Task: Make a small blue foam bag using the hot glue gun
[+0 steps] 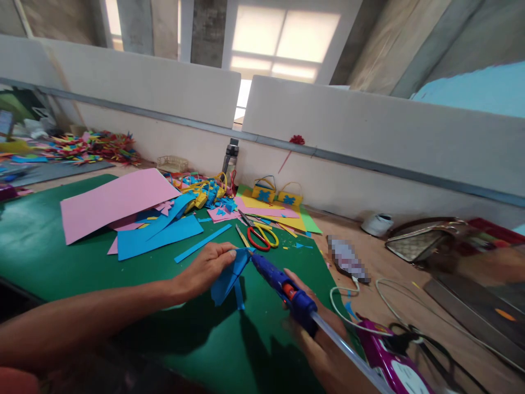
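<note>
My left hand pinches the top edge of a folded blue paper piece above the green cutting mat. Wrapped round the handle of a blue hot glue gun is my right hand. The gun's nozzle meets the paper's upper right corner, and a clear glue stick sticks out of its back. Just below the folded piece lies a narrow blue strip. Scissors with red and yellow handles rest just beyond the nozzle.
Pink sheets, a blue sheet and a pile of small paper bags lie farther back. Two yellow paper bags stand by the white partition. At right are a phone on a cable and a purple power strip.
</note>
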Action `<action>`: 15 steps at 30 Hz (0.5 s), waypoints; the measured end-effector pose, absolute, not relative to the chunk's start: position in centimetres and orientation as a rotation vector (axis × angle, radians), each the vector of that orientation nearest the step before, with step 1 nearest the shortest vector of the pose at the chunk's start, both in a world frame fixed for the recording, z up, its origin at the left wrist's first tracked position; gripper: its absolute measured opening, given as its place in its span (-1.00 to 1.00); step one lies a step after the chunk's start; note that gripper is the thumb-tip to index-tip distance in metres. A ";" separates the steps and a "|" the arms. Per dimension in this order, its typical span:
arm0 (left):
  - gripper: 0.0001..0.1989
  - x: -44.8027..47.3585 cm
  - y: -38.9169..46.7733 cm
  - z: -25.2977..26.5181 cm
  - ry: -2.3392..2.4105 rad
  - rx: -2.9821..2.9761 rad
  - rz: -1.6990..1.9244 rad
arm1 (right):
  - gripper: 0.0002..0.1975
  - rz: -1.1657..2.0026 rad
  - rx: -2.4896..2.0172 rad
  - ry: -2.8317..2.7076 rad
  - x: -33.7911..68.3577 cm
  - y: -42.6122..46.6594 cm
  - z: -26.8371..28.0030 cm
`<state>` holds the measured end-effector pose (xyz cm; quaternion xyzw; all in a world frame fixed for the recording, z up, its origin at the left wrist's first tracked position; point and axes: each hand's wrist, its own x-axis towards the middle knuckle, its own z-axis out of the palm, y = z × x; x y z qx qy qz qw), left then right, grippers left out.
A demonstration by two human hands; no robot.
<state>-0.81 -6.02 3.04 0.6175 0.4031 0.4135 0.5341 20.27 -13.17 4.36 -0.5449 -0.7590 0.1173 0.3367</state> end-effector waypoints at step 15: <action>-0.68 -0.9 -5.9 3.0 0.992 1.487 0.996 | -0.50 0.376 -1.394 -1.948 20.2 -13.2 3.9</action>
